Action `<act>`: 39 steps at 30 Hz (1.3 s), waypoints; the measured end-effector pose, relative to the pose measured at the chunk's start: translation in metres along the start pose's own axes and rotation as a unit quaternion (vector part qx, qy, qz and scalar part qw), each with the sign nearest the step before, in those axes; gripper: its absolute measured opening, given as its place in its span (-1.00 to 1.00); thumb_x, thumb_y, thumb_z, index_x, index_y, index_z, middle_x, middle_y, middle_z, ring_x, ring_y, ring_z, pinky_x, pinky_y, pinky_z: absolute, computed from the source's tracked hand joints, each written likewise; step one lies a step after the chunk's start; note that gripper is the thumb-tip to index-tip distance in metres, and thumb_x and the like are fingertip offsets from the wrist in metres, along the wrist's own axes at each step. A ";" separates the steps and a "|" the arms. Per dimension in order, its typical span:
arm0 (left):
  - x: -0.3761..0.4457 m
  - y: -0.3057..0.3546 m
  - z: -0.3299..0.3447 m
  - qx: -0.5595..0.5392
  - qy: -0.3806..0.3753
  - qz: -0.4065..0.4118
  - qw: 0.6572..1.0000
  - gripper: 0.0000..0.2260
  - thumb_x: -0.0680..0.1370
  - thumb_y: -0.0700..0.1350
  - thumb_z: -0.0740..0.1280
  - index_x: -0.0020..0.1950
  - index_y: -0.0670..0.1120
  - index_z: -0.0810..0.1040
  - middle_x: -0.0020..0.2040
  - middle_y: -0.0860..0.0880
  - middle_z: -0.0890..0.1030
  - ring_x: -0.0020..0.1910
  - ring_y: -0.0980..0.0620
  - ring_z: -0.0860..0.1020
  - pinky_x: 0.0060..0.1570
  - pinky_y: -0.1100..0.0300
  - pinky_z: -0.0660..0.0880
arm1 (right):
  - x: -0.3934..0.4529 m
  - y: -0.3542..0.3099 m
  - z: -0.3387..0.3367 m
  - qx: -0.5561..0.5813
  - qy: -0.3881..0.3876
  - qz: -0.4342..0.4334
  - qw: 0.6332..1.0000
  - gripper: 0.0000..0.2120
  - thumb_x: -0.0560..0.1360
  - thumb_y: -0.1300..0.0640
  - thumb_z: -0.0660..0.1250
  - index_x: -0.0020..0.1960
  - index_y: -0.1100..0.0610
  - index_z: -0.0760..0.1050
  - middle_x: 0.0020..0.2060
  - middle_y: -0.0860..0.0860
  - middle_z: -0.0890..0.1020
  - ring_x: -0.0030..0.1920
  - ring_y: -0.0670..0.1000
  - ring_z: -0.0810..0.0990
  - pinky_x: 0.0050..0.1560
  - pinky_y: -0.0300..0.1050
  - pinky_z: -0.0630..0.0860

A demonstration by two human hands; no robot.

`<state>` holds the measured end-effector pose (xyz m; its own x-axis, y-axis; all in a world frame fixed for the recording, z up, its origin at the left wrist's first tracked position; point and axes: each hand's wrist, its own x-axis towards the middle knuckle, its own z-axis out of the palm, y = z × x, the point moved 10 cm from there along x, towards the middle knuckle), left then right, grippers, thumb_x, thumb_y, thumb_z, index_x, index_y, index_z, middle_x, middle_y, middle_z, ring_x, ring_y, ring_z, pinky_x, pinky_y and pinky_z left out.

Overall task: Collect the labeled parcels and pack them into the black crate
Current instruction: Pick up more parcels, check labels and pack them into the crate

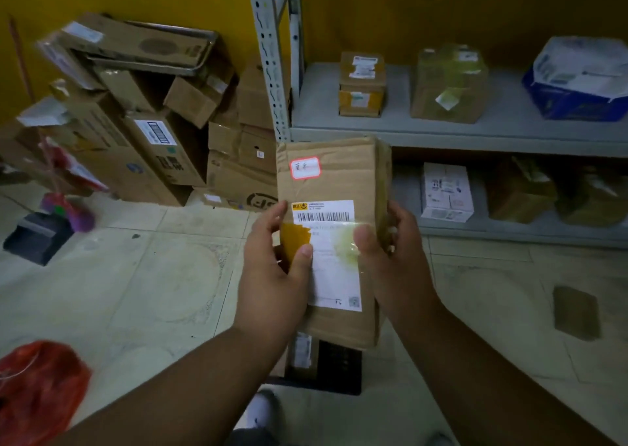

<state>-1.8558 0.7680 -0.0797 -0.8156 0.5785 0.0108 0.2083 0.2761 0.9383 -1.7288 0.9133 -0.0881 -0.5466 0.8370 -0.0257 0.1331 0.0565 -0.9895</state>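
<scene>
Now both hands, left [275,269] and right [390,262], grip the parcel [334,187] by its sides at centre; the crate [339,367] lies just below, at 6 o'clock.

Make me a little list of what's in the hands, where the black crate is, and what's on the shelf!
held: cardboard parcel, barcode label facing up
left hand: grips parcel's left edge
right hand: grips parcel's right edge
black crate: on floor below parcel, mostly hidden
upper shelf: two brown boxes, one blue-and-white package
</scene>
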 end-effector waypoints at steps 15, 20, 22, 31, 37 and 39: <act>0.029 -0.274 0.169 -0.023 -0.276 -0.199 0.940 -0.30 0.37 0.43 0.34 0.47 0.31 0.24 0.36 0.08 0.49 0.33 0.04 0.48 0.27 -0.13 0.47 | 0.003 0.283 0.014 -0.259 0.146 0.177 0.938 -0.35 0.42 -0.27 0.37 0.39 0.00 0.33 0.25 -0.03 0.32 0.18 -0.03 0.43 0.20 -0.07 0.53; -0.001 -0.410 0.211 -0.073 -0.282 -0.323 0.900 -0.67 0.58 -0.01 0.35 0.15 0.44 0.40 0.17 0.12 0.62 0.12 0.10 0.61 0.02 0.19 0.57 | -0.026 0.425 0.038 -0.291 0.141 0.245 0.914 -0.39 0.43 -0.26 0.37 0.36 0.03 0.36 0.27 0.03 0.34 0.21 0.05 0.44 0.21 -0.03 0.52; -0.010 -0.457 0.225 -0.081 -0.283 -0.356 0.887 -0.70 0.59 0.02 0.32 0.14 0.45 0.40 0.18 0.11 0.60 0.12 0.10 0.60 0.01 0.21 0.55 | -0.029 0.473 0.048 -0.289 0.133 0.257 0.913 -0.40 0.44 -0.24 0.38 0.36 0.01 0.36 0.28 0.00 0.31 0.23 0.03 0.43 0.25 -0.01 0.52; -0.021 -0.595 0.257 -0.057 -0.283 -0.416 0.863 -0.74 0.62 -0.05 0.29 0.28 0.22 0.48 0.09 0.04 0.67 0.01 0.10 0.67 -0.10 0.17 0.64 | -0.012 0.588 0.085 -0.387 0.072 0.192 0.899 -0.45 0.44 -0.05 0.46 0.36 0.13 0.44 0.30 0.13 0.37 0.25 0.15 0.42 0.23 0.08 0.51; -0.015 -0.644 0.269 0.010 -0.338 -0.386 0.858 -0.68 0.60 -0.21 0.31 0.33 0.02 0.47 0.11 0.05 0.62 0.06 0.11 0.61 0.00 0.31 0.58 | -0.019 0.613 0.088 -0.442 0.045 0.135 0.886 -0.52 0.35 0.13 0.55 0.23 0.12 0.53 0.13 0.12 0.42 0.08 0.18 0.50 0.06 -0.07 0.47; -0.012 -0.656 0.270 0.029 -0.348 -0.376 0.858 -0.72 0.58 -0.24 0.32 0.25 0.00 0.50 0.05 0.08 0.60 0.02 0.15 0.58 0.02 0.35 0.54 | -0.022 0.624 0.094 -0.448 0.019 0.130 0.884 -0.52 0.35 0.19 0.54 0.25 0.11 0.54 0.14 0.10 0.40 0.08 0.17 0.50 0.05 -0.09 0.45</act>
<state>-1.8375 0.7868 -0.7888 -0.2159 0.5317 -0.8189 -0.1927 0.7990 0.5696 -1.7112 0.8794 -0.7180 -0.3758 0.9018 -0.2136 0.8608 0.2543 -0.4408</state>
